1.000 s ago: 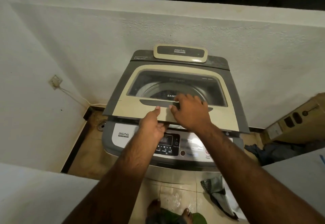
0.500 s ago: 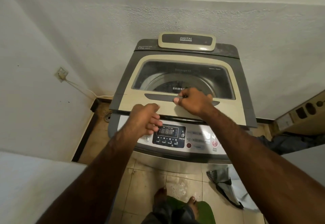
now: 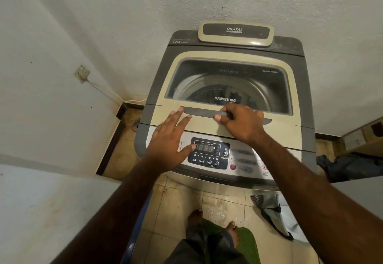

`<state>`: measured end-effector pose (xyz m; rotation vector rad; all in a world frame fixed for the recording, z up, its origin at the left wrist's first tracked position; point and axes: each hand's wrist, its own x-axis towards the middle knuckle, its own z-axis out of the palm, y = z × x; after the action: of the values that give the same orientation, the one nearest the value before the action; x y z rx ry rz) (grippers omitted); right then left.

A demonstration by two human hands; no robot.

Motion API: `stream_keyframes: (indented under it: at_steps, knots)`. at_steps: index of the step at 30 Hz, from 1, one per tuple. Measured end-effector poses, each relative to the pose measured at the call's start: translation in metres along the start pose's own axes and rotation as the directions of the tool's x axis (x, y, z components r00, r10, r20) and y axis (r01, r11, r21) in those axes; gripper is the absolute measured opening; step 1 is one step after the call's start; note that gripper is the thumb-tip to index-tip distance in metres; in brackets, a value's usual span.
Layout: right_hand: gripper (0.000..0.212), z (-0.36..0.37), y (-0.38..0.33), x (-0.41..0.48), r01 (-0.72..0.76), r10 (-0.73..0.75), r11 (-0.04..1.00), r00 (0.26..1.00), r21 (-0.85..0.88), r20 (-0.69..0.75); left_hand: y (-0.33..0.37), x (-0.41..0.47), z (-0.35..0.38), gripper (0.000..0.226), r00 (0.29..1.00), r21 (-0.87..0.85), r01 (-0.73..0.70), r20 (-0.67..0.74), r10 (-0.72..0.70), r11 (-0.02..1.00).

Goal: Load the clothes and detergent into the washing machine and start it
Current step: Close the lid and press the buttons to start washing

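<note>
A grey and cream top-loading washing machine (image 3: 287, 44) stands against the wall. Its lid (image 3: 205, 127) with a tinted window lies flat and closed. My right hand (image 3: 242, 122) grips the dark lid handle (image 3: 199, 112), fingers curled over it. My left hand (image 3: 170, 137) lies with straight fingers across the lid's front left and the edge of the control panel (image 3: 209, 153), whose display is lit. Through the window the drum shows dimly; I cannot tell what is inside. No detergent is in view.
A dark blue cloth (image 3: 348, 166) lies on the floor right of the machine, under a cardboard box (image 3: 362, 137). A grey cloth (image 3: 271, 209) lies by the machine's front right corner. My feet stand on a green mat (image 3: 246, 241). A wall socket (image 3: 82, 73) with cable is at left.
The lid, slightly raised a second ago, has come down flat. My left hand moved from its front edge to lie spread on it. The right hand curled onto the handle.
</note>
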<state>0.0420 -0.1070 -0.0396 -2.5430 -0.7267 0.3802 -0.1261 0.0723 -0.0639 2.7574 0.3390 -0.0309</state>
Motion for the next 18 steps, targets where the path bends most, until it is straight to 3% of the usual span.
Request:
stream_keyframes:
  at_steps: [3,9,14,18]
  knots:
    - [0.032,0.007,0.007,-0.011,0.093,-0.098,0.993,0.993,-0.076,-0.062,-0.004,-0.007,0.007,0.090,0.999,0.044,-0.005,0.037,0.004,0.999]
    - [0.068,0.017,0.037,-0.045,0.245,-0.277,0.927,0.958,-0.285,-0.077,-0.001,-0.004,0.004,0.102,0.995,0.075,0.007,0.095,-0.014,0.997]
    - [0.072,0.009,0.071,-0.066,0.240,-0.263,0.920,0.964,-0.310,-0.033,0.002,-0.004,0.005,0.102,0.996,0.078,0.017,0.087,-0.024,0.997]
    - [0.077,-0.002,0.109,-0.090,0.155,-0.177,0.954,0.982,-0.257,-0.066,0.001,-0.005,0.011,0.099,0.999,0.060,0.024,0.027,-0.025,0.998]
